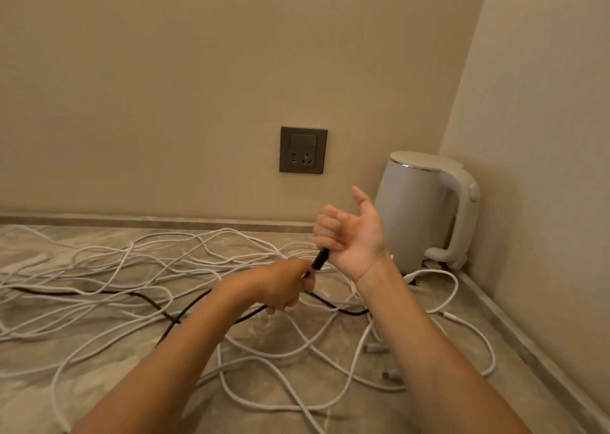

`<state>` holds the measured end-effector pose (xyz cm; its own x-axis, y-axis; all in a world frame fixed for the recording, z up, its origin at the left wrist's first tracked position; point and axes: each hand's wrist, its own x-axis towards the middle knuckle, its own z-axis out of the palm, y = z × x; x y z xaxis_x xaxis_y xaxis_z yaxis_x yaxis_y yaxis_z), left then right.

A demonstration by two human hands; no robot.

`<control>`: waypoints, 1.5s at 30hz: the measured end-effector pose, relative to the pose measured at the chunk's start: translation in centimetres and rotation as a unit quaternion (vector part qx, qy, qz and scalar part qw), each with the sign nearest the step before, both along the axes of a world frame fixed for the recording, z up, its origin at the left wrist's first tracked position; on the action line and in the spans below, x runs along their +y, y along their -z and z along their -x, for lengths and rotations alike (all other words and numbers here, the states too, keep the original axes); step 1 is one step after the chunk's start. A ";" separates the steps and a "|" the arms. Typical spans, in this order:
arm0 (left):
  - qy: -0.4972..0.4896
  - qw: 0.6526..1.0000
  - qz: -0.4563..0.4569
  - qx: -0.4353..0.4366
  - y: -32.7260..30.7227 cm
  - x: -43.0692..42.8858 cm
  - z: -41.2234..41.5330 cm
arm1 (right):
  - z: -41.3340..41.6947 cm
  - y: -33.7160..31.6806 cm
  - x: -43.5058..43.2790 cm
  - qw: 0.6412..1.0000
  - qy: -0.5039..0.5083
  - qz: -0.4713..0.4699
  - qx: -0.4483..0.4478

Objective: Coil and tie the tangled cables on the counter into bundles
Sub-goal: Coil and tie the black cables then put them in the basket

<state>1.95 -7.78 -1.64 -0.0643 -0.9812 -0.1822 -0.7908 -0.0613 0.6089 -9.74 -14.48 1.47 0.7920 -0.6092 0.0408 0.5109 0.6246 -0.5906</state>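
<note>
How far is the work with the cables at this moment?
Done: nothing; no tied bundle lies on the counter. In hand: the right hand grips the plug end of the black cable, and the left hand holds it just below. Left: the white cables lie tangled, and all need coiling and tying.

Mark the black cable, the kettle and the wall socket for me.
black cable [321, 258], head view, on its thick plug end.
kettle [412, 209], head view, on the white body.
wall socket [303, 149], head view, on the middle of the dark plate.
</note>
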 end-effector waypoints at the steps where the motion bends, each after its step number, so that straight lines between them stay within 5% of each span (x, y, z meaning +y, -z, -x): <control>1: 0.006 1.000 0.001 -0.010 0.2 -0.2 0.0 | 0.2 0.1 -0.4 1.000 0.020 -0.011 -0.011; 4: 0.031 0.996 0.019 -0.079 0.3 -0.6 0.7 | 0.0 0.8 -1.0 0.991 0.094 -0.071 -0.062; 8: 0.050 0.998 -0.003 -0.047 -1.4 0.1 0.8 | -0.2 1.4 -1.1 0.983 0.144 -0.071 -0.088; 16: 0.026 0.993 0.075 -0.088 -4.0 1.4 -1.4 | -0.4 0.8 -0.2 0.969 0.114 0.195 0.096; 25: -0.047 0.976 0.215 0.010 -5.2 2.0 -2.9 | -0.2 0.7 -0.3 0.913 0.075 0.311 0.254; 34: -0.147 0.895 0.418 -0.044 -5.0 1.8 -2.0 | -0.7 0.3 -0.3 0.880 -0.063 0.351 0.313; 39: -0.165 0.857 0.484 -0.060 -4.5 1.5 -1.9 | -0.5 -0.1 0.2 0.923 -0.086 0.292 0.237; 45: -0.162 0.854 0.491 -0.063 -3.4 0.8 -2.3 | -1.0 0.3 0.5 0.949 -0.263 0.168 0.051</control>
<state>4.30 -6.98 1.76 0.1992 -0.6270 0.7531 -0.8926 0.2012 0.4036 -8.79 -14.01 1.13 0.9931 -0.0949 0.0687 0.1096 0.5452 -0.8311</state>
